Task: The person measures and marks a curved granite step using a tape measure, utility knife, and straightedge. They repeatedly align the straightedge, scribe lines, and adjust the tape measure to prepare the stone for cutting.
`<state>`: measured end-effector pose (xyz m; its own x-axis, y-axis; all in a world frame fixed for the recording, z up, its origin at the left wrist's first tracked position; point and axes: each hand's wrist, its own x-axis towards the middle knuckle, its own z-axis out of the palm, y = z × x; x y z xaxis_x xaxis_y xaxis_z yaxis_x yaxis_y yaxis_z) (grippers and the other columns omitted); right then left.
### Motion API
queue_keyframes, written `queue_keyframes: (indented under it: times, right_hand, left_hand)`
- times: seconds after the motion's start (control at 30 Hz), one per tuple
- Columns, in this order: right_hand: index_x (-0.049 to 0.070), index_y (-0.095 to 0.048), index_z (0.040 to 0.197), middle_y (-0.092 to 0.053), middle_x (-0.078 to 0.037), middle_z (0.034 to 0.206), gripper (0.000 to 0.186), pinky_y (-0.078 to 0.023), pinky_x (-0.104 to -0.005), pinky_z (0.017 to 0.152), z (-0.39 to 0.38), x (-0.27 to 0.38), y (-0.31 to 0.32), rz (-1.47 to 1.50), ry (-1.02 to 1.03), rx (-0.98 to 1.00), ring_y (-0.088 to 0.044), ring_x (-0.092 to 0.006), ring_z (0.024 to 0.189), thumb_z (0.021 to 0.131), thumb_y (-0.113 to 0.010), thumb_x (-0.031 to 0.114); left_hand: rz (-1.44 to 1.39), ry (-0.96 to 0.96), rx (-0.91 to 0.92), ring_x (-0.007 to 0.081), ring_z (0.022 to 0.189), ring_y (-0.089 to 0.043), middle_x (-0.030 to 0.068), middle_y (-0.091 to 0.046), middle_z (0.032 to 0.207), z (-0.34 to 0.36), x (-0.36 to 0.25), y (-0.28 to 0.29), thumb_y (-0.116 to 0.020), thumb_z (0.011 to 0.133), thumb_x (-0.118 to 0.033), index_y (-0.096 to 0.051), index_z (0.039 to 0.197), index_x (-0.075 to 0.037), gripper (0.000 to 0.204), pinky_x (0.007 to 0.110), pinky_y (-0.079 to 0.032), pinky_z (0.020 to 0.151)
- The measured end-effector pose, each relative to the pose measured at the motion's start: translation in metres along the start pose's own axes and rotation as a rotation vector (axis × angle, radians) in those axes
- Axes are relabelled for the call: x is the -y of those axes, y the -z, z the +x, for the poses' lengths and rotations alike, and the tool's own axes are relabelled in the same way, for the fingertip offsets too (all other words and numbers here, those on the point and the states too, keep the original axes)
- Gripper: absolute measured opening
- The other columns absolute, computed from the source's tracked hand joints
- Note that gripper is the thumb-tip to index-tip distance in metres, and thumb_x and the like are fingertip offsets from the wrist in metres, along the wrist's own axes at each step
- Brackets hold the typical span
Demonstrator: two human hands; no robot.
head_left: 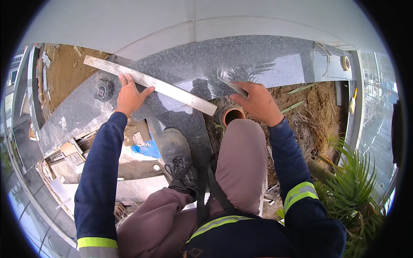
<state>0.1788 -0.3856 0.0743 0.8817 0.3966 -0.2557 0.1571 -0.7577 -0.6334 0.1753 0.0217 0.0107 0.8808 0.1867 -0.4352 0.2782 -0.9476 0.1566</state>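
Observation:
A long, pale metal straightedge lies slantwise over the dark granite slabs, its surface smeared with dirt. My left hand grips it toward its far left end, fingertips over the far edge and thumb along the near side. In my right hand is a thin, flat grey tool, pinched between thumb and fingers, its tip pointing away to the left over the granite. I cannot make out its exact kind. Just below that hand, an orange-brown pipe mouth stands beside my raised knee.
A dark round object sits on the slab at left. At the far right are a tape roll and a yellow-handled brush. Palm leaves rise at lower right. Scraps and a blue bag lie below left. My shoe rests on granite.

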Motion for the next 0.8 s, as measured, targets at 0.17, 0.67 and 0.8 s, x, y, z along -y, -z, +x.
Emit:
queue_keyframes:
  times: [0.17, 0.67, 0.8]
  right_hand:
    - [0.007, -0.069, 0.126, -0.072, -0.019, 0.110, 0.046, -0.056, -0.0422, 0.078, -0.012, -0.011, -0.059, 0.049, 0.170, 0.110, -0.070, -0.0357, 0.091, 0.086, -0.078, 0.028]
    - [0.001, -0.068, 0.124, -0.071, -0.022, 0.094, 0.046, -0.053, -0.0406, 0.075, -0.044, -0.035, -0.097, 0.364, 0.110, 0.045, -0.067, -0.0363, 0.080, 0.085, -0.079, 0.022]
    - [-0.004, -0.066, 0.125, -0.072, -0.022, 0.093, 0.048, -0.052, -0.0378, 0.074, -0.050, -0.026, -0.103, 0.521, -0.065, 0.052, -0.070, -0.0273, 0.078, 0.088, -0.078, 0.024]
  left_hand:
    - [0.017, 0.002, 0.000, 0.0469, 0.144, -0.036, 0.0445, -0.012, 0.157, 0.002, -0.005, -0.003, -0.073, 0.080, -0.067, -0.018, 0.151, 0.019, 0.125, 0.040, -0.035, 0.117]
    - [0.039, -0.078, -0.032, 0.0445, 0.151, -0.023, 0.0462, -0.019, 0.154, 0.004, 0.006, -0.010, -0.076, 0.083, -0.058, -0.022, 0.148, 0.023, 0.118, 0.039, -0.029, 0.120]
    - [0.038, -0.104, -0.068, 0.0486, 0.146, -0.031, 0.0475, -0.016, 0.154, 0.005, 0.012, -0.013, -0.077, 0.082, -0.058, -0.022, 0.147, 0.024, 0.118, 0.039, -0.032, 0.118]
